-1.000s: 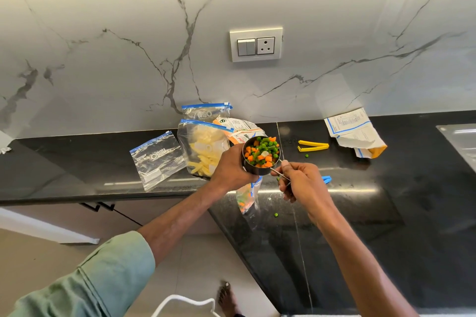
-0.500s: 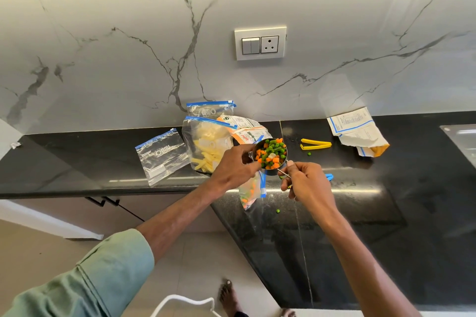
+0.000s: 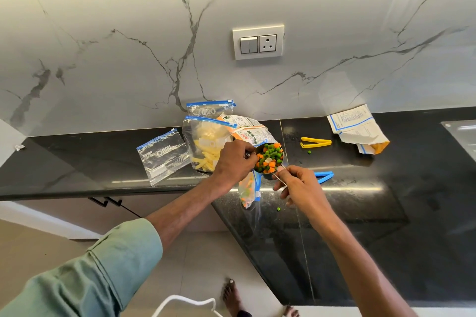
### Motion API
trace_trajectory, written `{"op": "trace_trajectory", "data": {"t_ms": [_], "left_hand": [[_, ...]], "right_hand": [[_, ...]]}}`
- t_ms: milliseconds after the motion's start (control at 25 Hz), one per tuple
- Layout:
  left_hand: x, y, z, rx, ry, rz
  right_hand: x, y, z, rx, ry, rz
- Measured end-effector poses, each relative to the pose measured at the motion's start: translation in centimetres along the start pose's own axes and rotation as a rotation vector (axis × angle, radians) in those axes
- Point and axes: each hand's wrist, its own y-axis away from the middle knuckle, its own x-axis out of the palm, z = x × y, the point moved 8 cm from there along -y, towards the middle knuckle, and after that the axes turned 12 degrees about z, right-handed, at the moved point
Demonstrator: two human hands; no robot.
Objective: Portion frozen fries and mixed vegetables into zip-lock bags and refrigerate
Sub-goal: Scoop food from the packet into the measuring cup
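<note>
My right hand (image 3: 301, 185) pinches the thin handle of a metal measuring cup (image 3: 269, 161) heaped with mixed peas, carrots and corn. My left hand (image 3: 235, 162) grips the top of a zip-lock bag (image 3: 248, 192), which hangs just under the cup over the counter's front edge with some vegetables in it. The bag's mouth is hidden behind the cup and my fingers. A zip-lock bag of fries (image 3: 206, 147) stands behind my left hand, and the opened vegetable pack (image 3: 253, 134) lies beside it.
An empty zip-lock bag (image 3: 164, 154) lies to the left and another (image 3: 210, 109) leans on the wall. A yellow clip (image 3: 315, 142), a blue clip (image 3: 323, 177), a torn fries pack (image 3: 358, 128) and loose peas (image 3: 278, 209) lie on the black counter (image 3: 386, 213).
The cup has drifted slightly right and my left hand has shifted from under it to its left side. Both grips are unchanged.
</note>
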Motion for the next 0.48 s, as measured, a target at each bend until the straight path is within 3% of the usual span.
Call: {"op": "trace_trajectory", "data": {"t_ms": [120, 240, 320, 480], "left_hand": [[-0.1, -0.1, -0.2, 0.002, 0.005, -0.001], [-0.2, -0.1, -0.6, 0.012, -0.003, -0.005], [0.1, -0.3, -0.7, 0.022, 0.006, 0.017], [0.9, -0.5, -1.6, 0.039, -0.020, 0.077]], "right_hand": [[-0.1, 0.1, -0.7, 0.070, -0.261, 0.046], [-0.4, -1.1, -3.5, 0.153, -0.681, 0.017], [1.1, -2.0, -4.2, 0.164, -0.952, 0.171], [2.5, -3.1, -3.4, 0.126, -1.080, 0.282]]}}
